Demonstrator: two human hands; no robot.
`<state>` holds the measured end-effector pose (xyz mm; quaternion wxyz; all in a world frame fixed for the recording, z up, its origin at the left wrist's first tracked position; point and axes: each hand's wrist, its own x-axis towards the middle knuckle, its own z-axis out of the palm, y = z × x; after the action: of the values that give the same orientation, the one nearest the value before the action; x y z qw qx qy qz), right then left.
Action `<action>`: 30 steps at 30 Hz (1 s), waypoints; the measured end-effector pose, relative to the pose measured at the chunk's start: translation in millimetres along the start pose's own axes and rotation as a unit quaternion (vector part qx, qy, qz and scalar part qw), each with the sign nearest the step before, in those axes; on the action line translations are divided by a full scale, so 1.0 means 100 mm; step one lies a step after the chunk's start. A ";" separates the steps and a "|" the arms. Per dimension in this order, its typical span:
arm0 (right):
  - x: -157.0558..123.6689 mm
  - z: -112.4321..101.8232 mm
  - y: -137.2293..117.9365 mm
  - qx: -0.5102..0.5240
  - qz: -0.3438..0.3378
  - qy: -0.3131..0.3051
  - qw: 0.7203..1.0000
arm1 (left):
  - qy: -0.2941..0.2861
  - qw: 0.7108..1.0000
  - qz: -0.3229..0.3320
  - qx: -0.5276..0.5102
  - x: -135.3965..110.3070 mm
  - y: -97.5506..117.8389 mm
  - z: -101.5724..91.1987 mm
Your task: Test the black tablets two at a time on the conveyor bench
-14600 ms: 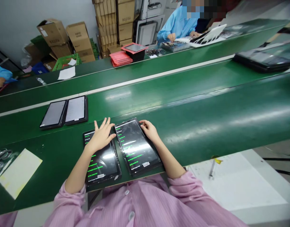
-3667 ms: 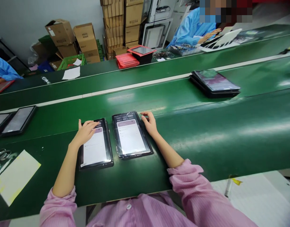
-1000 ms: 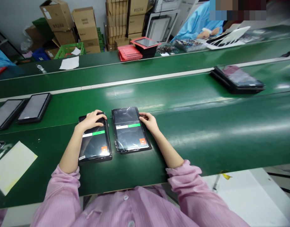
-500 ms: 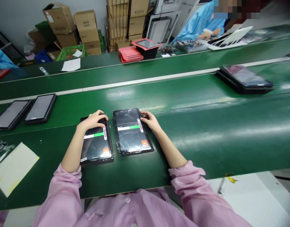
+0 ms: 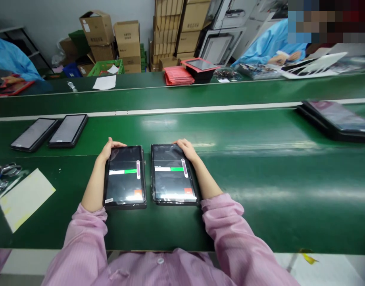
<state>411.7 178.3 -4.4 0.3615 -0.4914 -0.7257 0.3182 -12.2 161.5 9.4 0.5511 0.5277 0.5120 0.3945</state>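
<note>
Two dark tablets lie side by side on the green bench in front of me, their screens lit with a white and green bar, a purple slider and an orange square. At the upper left corner of the left tablet (image 5: 125,184) is my left hand (image 5: 108,151), its fingers curled over the top edge and partly hidden behind it. My right hand (image 5: 187,150) grips the upper right corner of the right tablet (image 5: 172,184); some of its fingertips are out of sight. A narrow gap separates the two tablets.
Two more tablets (image 5: 68,129) lie at the left, and a tablet stack (image 5: 339,119) is at the far right. Scissors (image 5: 10,170) and a yellowish paper sheet (image 5: 27,200) are left of me. Across the bench, red sheets (image 5: 179,76) are piled near a co-worker's blue sleeve (image 5: 268,41).
My left hand has moved off the left tablet's screen to its upper left corner. My right hand has shifted onto the right tablet's top corner. The camera view has turned slightly.
</note>
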 end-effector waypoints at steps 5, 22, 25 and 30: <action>-0.10 -0.01 -0.10 -0.016 -0.067 -0.037 0.997 | -0.014 1.000 0.020 0.013 -0.04 -0.07 0.02; -0.23 0.07 -0.27 0.059 -0.045 0.044 0.996 | 0.222 0.961 0.157 -0.051 -0.23 -0.13 0.16; -0.29 -0.12 -0.68 -0.027 -0.044 0.082 0.995 | 0.306 0.930 0.177 -0.101 -0.20 -0.12 0.13; -0.95 -0.43 -1.97 -0.214 -0.224 0.007 0.951 | 0.345 0.903 0.189 -0.174 -0.21 -0.06 0.11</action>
<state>376.5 30.8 159.6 0.3145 -0.3847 -0.8655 0.0628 -5.2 138.1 5.7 0.3385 0.3416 0.4843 0.7309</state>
